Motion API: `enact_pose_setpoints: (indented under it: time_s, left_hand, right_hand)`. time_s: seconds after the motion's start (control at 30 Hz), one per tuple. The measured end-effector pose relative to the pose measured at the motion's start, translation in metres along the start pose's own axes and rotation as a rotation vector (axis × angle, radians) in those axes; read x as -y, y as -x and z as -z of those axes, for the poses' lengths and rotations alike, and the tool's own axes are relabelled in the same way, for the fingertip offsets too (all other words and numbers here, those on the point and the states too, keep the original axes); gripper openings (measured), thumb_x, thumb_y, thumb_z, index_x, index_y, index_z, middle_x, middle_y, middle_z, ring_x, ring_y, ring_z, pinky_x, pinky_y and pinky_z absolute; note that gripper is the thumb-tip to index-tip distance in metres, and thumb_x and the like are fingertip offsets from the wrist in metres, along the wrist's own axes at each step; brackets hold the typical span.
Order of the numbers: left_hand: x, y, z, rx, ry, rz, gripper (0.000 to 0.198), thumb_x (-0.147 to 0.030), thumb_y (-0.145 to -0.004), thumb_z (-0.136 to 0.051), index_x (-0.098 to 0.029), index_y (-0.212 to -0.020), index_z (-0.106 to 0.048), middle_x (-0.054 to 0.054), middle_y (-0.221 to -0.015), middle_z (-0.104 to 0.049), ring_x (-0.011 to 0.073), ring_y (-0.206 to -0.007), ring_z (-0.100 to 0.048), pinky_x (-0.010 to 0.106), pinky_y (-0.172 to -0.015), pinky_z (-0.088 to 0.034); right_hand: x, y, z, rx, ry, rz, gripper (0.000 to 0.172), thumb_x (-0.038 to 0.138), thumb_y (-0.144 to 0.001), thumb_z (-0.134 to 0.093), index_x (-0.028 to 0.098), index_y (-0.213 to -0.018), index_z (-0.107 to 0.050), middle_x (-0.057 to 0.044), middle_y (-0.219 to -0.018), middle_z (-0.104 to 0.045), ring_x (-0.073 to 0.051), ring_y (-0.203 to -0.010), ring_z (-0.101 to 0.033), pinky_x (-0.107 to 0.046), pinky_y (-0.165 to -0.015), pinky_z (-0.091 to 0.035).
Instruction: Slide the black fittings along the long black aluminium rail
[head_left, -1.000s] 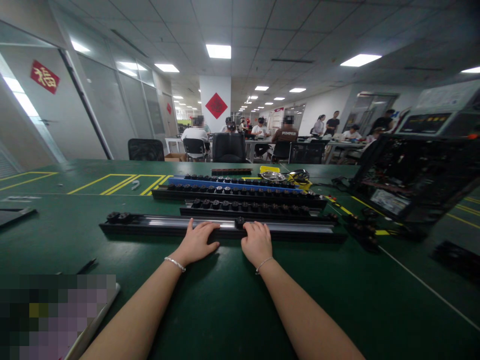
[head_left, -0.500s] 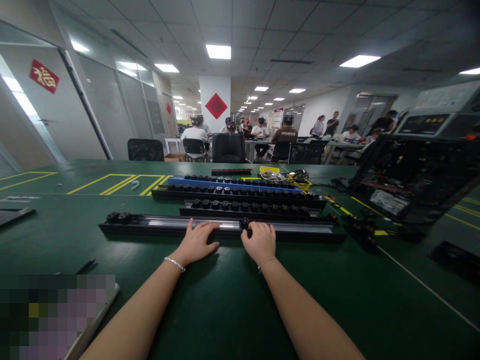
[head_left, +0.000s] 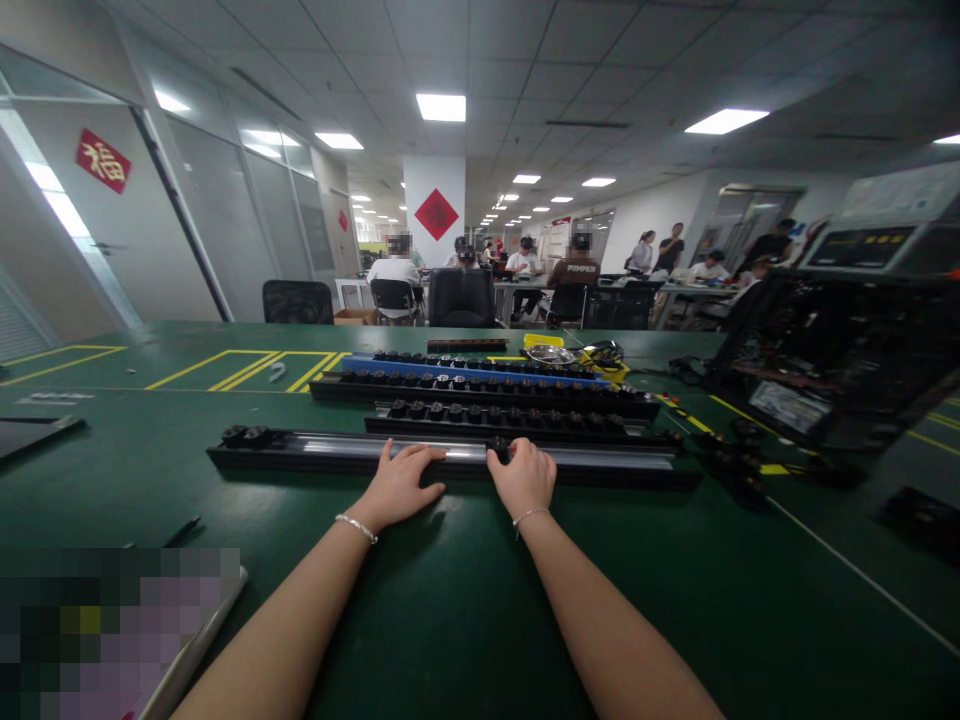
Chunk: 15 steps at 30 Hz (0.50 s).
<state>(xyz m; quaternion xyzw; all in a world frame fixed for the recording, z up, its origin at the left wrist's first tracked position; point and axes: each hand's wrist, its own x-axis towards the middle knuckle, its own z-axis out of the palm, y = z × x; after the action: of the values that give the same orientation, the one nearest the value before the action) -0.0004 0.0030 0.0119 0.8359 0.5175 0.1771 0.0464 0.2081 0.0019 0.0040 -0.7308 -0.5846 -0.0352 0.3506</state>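
A long black track rail (head_left: 292, 460) with a shiny inner channel lies crosswise before me. My left hand (head_left: 403, 485) rests on its near edge, fingers spread and thumb out, holding nothing. My right hand (head_left: 525, 475) pinches a small black round fitting (head_left: 498, 449) that sits in the channel; the fingers partly cover it. Two similar black fittings (head_left: 244, 435) sit at the rail's left end. Just behind lies a shorter black rail (head_left: 375, 424) carrying a row of such fittings.
Beyond are a blue rail (head_left: 352, 366), a metal dish (head_left: 549, 354) and cables. Loose black parts (head_left: 739, 465) lie right, near a large opened black machine (head_left: 832, 340). A pixelated flat object (head_left: 150, 640) lies at the near left. Several people sit at far tables.
The whole view has shifted slightly, so everything appears a little further right. Both hands keep nearly the same places on the rail.
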Motion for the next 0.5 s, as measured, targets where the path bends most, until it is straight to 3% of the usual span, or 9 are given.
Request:
enact_pose_setpoints:
  time_s: [0.5]
  left_hand:
    - [0.0028, -0.0001, -0.0023, -0.002, -0.001, -0.011, 0.047, -0.044, -0.078, -0.054, -0.032, -0.123, -0.049, 0.003, -0.128, -0.057, 0.0254, -0.127, -0.043, 0.061, -0.11, 0.001]
  right_hand:
    - [-0.0013, 0.002, 0.0036, 0.011, 0.036, 0.043, 0.026, 0.039, -0.082, -0.049, 0.017, -0.087, -0.063, -0.009, -0.088, -0.066, -0.023, -0.09, -0.056, -0.036, -0.089, -0.03]
